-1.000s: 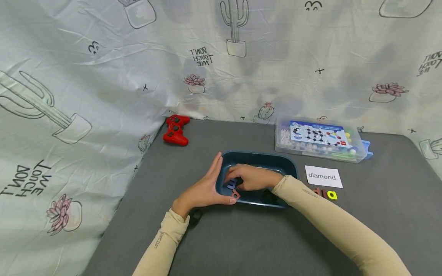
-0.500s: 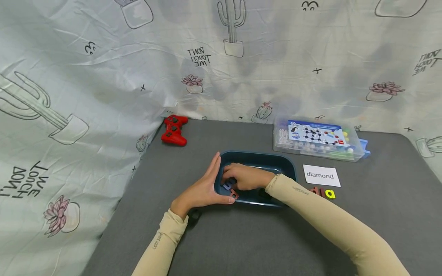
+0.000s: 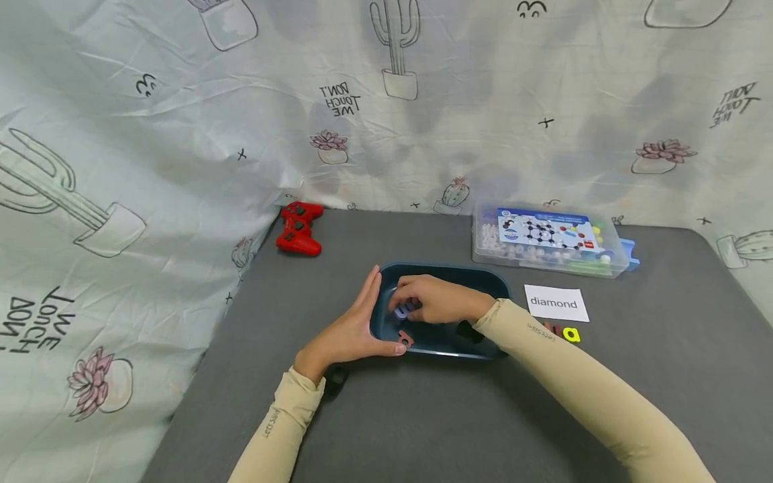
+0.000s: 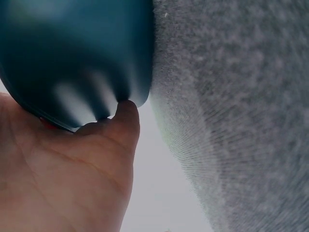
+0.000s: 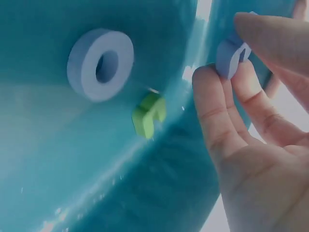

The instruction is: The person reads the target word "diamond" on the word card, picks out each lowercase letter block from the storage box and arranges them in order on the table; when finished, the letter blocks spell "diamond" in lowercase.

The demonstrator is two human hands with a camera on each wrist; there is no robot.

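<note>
A small lavender-blue plastic letter [image 5: 228,59] has just come up into the bare right hand [image 3: 437,297], pinched between thumb and fingers inside the deep teal rectangular tray [image 3: 447,270] — the picking-out looks achieved, though the piece has not left the tray. The bare left hand [image 3: 347,334] braces the tray's end and near corner, fingers and thumb straight rather than curled round it. Against half a second ago, the right hand sits slightly higher and farther from that end, the letter drawn up with it; the left hand's bracing is unchanged, and the reddish-brown letter [image 3: 402,334] lies as it did by the left thumb. A pale blue ring-shaped piece [image 5: 79,67] and a small green letter [image 5: 141,121] lie loose in the tray.
</note>
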